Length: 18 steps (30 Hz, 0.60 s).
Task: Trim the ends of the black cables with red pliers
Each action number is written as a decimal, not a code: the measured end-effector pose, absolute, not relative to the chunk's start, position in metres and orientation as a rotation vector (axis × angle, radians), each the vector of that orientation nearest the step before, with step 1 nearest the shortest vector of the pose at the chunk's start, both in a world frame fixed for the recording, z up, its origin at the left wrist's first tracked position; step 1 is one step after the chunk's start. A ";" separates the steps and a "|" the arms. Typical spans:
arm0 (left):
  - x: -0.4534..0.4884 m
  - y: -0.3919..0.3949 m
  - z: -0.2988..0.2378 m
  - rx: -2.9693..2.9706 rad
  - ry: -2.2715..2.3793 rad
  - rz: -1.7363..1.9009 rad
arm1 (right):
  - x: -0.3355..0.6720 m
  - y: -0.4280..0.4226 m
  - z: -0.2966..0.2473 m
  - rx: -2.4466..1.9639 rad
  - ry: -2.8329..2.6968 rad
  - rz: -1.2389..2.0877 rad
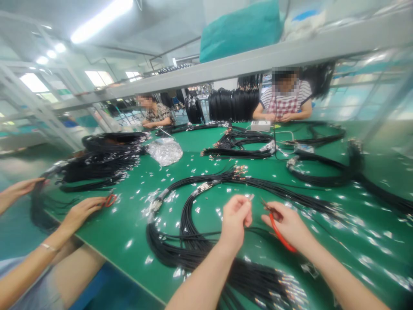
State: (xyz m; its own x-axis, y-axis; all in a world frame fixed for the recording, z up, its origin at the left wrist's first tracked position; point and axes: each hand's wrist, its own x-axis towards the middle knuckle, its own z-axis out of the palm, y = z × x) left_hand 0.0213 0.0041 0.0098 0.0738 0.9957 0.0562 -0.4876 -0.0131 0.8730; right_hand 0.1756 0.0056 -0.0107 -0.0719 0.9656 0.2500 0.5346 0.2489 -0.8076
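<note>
My left hand [235,219] is closed in a pinch on the end of a thin black cable with a small clear-wrapped tip [250,197], held just above the green table [206,150]. My right hand [287,224] grips red-handled snips [279,232], their tip pointing toward the left hand. Both hands hover over a looped bundle of black cables [193,249] whose metal-tipped ends [290,290] lie near my right forearm.
A co-worker's hands on the left hold red scissors [110,200] and black cables [97,168]. Two people sit at the far side. More cable bundles [240,144], a clear plastic bag [165,151] and several scattered clear scraps lie on the table. A shelf beam [258,58] runs overhead.
</note>
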 end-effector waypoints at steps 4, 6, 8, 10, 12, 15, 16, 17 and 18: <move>0.025 0.001 0.006 0.981 0.855 1.367 | 0.166 0.002 0.003 -1.230 -1.361 0.978; 0.029 -0.002 0.003 1.040 0.900 1.336 | 0.158 -0.002 0.012 -1.113 -1.180 1.103; 0.032 -0.005 0.003 1.089 0.909 1.316 | 0.151 -0.006 0.019 -1.027 -1.074 1.197; 0.034 -0.006 0.004 1.107 0.905 1.312 | 0.147 -0.008 0.022 -0.997 -1.030 1.241; 0.035 -0.007 0.005 1.103 0.910 1.311 | 0.145 -0.009 0.021 -1.003 -1.012 1.241; 0.037 -0.008 0.004 1.075 0.927 1.288 | 0.148 -0.007 0.010 -1.049 -1.037 1.185; 0.038 -0.008 0.003 1.065 0.933 1.276 | 0.150 -0.005 0.006 -1.065 -1.062 1.139; 0.039 -0.008 0.002 1.064 0.943 1.258 | 0.152 -0.003 0.001 -1.076 -1.073 1.093; 0.039 -0.007 0.001 1.055 0.952 1.244 | 0.154 0.000 -0.004 -1.087 -1.067 1.058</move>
State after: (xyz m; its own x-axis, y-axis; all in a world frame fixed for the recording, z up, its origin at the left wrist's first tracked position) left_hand 0.0392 -0.0069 0.0007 0.0977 0.9952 0.0043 -0.2560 0.0210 0.9664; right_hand 0.1537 -0.0001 -0.0040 0.1597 0.9794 0.1239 -0.1161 0.1433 -0.9828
